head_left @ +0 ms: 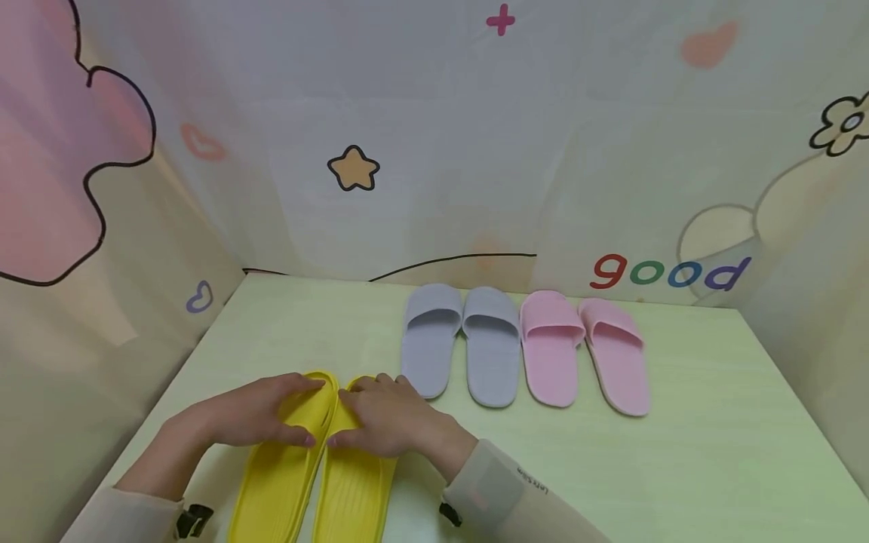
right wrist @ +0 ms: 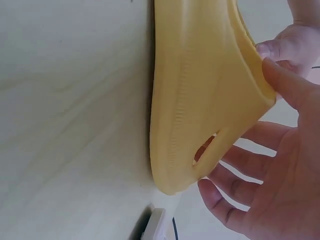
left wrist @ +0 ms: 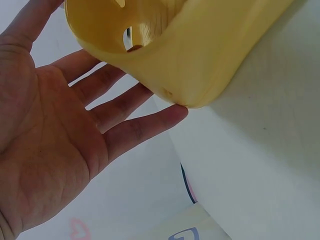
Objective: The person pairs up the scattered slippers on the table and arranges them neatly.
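Two yellow slippers lie side by side at the front left of the table in the head view: the left yellow slipper point(head_left: 268, 490) and the right yellow slipper point(head_left: 353, 490). My left hand point(head_left: 254, 411) spans the upper of the left one, thumb by the foot opening and fingers toward the toe. Across the right one, my right hand point(head_left: 387, 418) holds its upper the same way. The left wrist view shows long, fairly straight fingers point(left wrist: 142, 132) along the yellow toe. In the right wrist view, the thumb sits at the opening's rim, and a slot shows in the upper.
Grey slippers point(head_left: 429, 351) stand in a pair at the table's back edge, toes toward the wall. Beside them on the right is a pair of pink slippers point(head_left: 551, 362). A printed cloth point(head_left: 434, 188) hangs behind and along both sides of the pale table point(head_left: 713, 422).
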`<action>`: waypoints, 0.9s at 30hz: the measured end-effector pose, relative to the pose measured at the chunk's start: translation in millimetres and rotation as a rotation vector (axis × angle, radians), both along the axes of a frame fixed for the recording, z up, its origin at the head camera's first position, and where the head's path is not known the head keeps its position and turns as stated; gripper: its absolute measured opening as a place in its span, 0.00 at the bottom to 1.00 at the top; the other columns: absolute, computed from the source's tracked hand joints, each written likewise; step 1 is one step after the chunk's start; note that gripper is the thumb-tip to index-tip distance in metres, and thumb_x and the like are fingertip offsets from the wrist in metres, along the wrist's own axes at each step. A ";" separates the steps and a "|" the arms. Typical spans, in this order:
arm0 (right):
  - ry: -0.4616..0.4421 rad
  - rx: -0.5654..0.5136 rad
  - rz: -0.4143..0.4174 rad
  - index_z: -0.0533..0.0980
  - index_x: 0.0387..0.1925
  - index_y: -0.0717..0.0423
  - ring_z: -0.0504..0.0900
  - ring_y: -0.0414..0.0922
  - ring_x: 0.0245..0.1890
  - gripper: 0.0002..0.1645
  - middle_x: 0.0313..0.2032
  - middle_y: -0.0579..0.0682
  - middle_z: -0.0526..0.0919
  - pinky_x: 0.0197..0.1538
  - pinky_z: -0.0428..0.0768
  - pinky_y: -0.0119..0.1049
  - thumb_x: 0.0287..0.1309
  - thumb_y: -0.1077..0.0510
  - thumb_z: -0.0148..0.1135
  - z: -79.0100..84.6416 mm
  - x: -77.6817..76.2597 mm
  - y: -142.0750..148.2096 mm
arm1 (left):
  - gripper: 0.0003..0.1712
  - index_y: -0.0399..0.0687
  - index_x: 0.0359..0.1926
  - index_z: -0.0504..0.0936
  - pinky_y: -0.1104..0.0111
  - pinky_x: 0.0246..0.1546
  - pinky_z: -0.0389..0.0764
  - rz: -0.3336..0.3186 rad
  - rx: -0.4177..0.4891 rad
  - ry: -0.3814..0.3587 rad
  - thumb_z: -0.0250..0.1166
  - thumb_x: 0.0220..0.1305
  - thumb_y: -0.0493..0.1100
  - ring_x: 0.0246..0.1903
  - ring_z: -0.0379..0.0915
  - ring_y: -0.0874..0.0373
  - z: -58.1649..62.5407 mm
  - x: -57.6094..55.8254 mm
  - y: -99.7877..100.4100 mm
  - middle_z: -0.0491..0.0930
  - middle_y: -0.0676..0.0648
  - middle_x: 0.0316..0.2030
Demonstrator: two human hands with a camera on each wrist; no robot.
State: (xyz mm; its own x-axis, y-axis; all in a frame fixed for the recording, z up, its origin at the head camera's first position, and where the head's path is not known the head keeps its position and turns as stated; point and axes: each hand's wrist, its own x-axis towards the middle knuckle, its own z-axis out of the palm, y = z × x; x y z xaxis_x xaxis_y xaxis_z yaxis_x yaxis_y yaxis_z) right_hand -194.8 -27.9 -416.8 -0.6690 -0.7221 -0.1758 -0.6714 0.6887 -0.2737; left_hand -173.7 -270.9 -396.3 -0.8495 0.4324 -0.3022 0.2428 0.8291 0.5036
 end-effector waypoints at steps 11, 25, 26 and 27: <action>-0.001 -0.017 -0.017 0.66 0.77 0.41 0.70 0.53 0.72 0.44 0.75 0.48 0.69 0.70 0.71 0.55 0.68 0.25 0.54 -1.1 7.2 2.7 | 0.61 0.50 0.80 0.61 0.38 0.71 0.66 -0.008 0.022 0.062 0.79 0.51 0.65 0.77 0.54 0.36 -12.9 21.1 -1.8 0.56 0.41 0.79; 0.168 -0.008 0.041 0.50 0.83 0.40 0.54 0.57 0.81 0.69 0.82 0.52 0.50 0.75 0.66 0.62 0.48 0.17 0.65 -0.9 50.5 15.1 | 0.84 0.68 0.82 0.55 0.21 0.60 0.61 0.038 -0.190 0.194 0.89 0.18 0.67 0.76 0.47 0.24 -10.8 66.3 11.0 0.46 0.42 0.83; 0.188 -0.001 0.048 0.49 0.83 0.41 0.53 0.57 0.81 0.72 0.82 0.52 0.49 0.75 0.65 0.62 0.47 0.16 0.65 -0.9 54.3 15.5 | 0.86 0.68 0.82 0.54 0.20 0.59 0.61 0.043 -0.211 0.202 0.89 0.16 0.67 0.76 0.47 0.24 -11.0 69.7 12.6 0.46 0.42 0.83; 0.212 0.006 0.054 0.48 0.84 0.41 0.52 0.57 0.81 0.74 0.83 0.53 0.48 0.75 0.65 0.62 0.45 0.15 0.65 -1.2 58.2 15.8 | 0.88 0.68 0.82 0.53 0.19 0.58 0.61 0.046 -0.231 0.216 0.89 0.13 0.68 0.76 0.48 0.24 -11.4 73.0 14.0 0.46 0.42 0.82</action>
